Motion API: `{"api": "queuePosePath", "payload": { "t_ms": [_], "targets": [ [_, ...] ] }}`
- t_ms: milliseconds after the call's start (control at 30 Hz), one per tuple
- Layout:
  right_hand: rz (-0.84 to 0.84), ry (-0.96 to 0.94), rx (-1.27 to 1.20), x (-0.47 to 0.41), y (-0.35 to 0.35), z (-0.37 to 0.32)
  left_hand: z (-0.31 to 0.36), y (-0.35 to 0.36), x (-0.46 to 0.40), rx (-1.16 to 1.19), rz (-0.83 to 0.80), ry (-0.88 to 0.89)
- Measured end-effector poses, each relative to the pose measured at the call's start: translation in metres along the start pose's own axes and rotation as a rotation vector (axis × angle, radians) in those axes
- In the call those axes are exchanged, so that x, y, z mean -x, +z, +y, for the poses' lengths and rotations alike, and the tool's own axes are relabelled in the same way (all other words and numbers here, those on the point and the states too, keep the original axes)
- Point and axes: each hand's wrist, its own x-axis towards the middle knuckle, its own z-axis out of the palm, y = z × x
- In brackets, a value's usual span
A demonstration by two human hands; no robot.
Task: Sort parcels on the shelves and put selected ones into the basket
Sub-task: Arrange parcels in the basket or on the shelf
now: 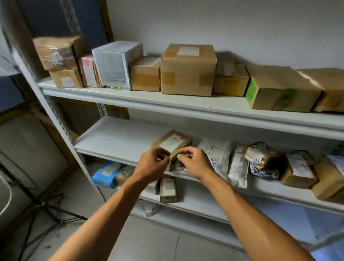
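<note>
White metal shelving (186, 108) fills the wall ahead, cartons lined along its top board, softer packs on the middle one. Both forearms reach up and forward from below, wrists bent in toward each other, meeting in front of the middle board. Left hand (152, 166) curls its fingers, thumb and forefinger tips closing at the near left corner of a small brown parcel (172, 143); right hand (194, 161) mirrors it, fingers curled, tips nipping the near right corner. That parcel sits tilted, white label facing up, its body just beyond the fingertips. Right of the right-hand fingers lie white mailer bags (216, 154), close by. Below the wrists, on the lower board, a narrow labelled box (167, 190) and, left of it, a blue pack (106, 174). No basket in sight
</note>
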Motion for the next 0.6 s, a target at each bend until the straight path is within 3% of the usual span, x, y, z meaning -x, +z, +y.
{"api": "queuePosePath", "payload": {
  "t_ms": [200,600],
  "targets": [
    [0.193,0.003,-0.008,0.008,-0.050,-0.017,0.055,0.012,-0.044,-0.022,-0.101,0.218],
    [0.520,0.175,0.099,0.128,-0.226,0.036,0.184,0.163,-0.012,0.044,-0.339,0.509]
  ]
}}
